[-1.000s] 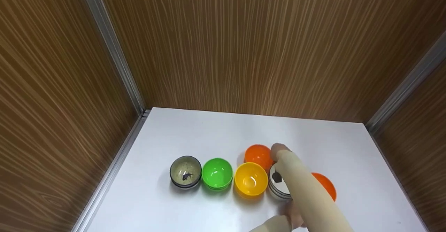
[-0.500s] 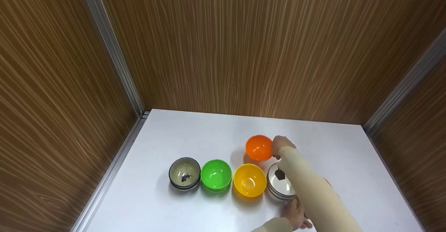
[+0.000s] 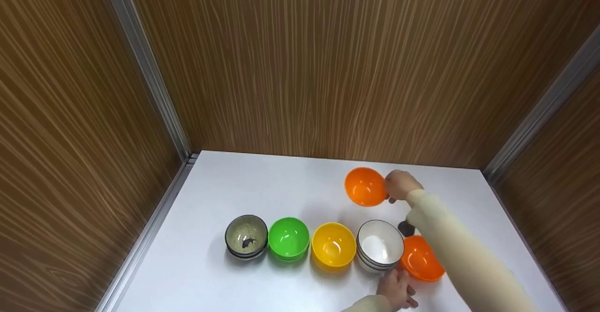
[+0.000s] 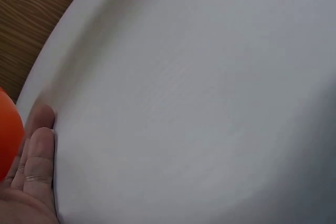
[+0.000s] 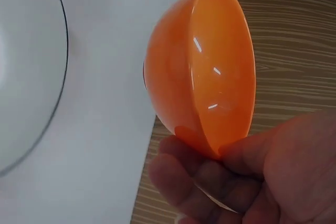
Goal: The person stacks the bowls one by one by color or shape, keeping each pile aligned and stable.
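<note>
In the head view my right hand holds an orange bowl by its right rim, over the table's far part. The right wrist view has this orange bowl tilted, its rim pinched between thumb and fingers. My left hand is low by the near side of the white bowl stack and a second orange bowl. In the left wrist view its fingers lie straight beside an orange bowl at the edge; whether they touch it, I cannot tell.
Left of the white stack, in a row, stand a yellow bowl, green bowls and grey-green bowls with a dark figure inside. Wood-grain panels surround the white table. A dark patch shows beside my right sleeve.
My right hand has lifted the orange bowl from behind the yellow bowl and moved it back, then rightwards. The right-hand orange bowl and white stack show more fully. My left hand has moved little.
</note>
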### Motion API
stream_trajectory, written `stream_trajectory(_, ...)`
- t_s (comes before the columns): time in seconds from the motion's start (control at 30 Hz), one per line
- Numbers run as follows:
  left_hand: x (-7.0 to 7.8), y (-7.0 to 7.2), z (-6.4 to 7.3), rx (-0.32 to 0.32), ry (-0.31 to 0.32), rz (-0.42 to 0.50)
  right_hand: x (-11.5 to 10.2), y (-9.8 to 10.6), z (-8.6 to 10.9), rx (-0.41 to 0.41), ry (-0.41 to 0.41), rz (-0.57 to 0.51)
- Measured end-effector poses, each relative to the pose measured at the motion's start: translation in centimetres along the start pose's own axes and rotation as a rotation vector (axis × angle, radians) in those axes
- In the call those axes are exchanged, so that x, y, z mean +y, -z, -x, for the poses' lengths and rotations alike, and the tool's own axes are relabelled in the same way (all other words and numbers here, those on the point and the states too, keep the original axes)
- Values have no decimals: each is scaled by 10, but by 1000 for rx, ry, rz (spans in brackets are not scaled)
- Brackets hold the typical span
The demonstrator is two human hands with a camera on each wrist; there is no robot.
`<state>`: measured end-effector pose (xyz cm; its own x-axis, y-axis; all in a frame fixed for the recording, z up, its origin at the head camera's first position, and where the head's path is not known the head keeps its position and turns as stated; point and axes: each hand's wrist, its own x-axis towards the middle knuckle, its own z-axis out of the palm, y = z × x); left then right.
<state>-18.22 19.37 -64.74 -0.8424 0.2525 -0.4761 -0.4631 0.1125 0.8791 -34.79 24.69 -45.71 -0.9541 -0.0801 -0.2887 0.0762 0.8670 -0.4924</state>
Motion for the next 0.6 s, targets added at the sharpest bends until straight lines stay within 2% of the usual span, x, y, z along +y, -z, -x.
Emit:
stream_trajectory(0.1,1,1,0,-11,9,-20,13,14,9,8,22,-11)
stream_trajectory(0.33,1,4,-2,9,-11,-16,49,37,29,7,-44,-82)
stream_trajectory(0.47,2,5,-4,12,-13,33,71,40,38,25,-31,-96)
stream_trajectory(0.6,4,6,-4,4,-12,39,95,36,48,48,-9,-91)
